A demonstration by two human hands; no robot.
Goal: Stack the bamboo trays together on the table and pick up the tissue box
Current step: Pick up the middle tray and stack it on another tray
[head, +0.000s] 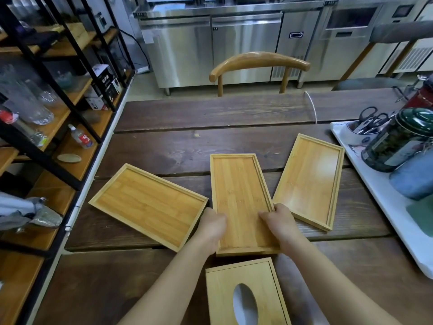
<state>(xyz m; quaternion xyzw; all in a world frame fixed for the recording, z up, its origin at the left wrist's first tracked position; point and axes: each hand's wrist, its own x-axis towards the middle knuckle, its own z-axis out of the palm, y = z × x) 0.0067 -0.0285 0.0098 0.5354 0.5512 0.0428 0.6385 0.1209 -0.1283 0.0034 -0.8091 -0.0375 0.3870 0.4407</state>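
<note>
Dark plank table (210, 118) before steel counters (234, 43)

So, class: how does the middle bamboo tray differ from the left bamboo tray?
The middle tray is gripped on both long sides by the left hand and right hand; the left tray lies untouched. The middle one points straight away; the left one sits angled. Both are empty bamboo.

Chair (259, 64), shelf w/ glassware (35, 106), green tin (398, 139)
</note>
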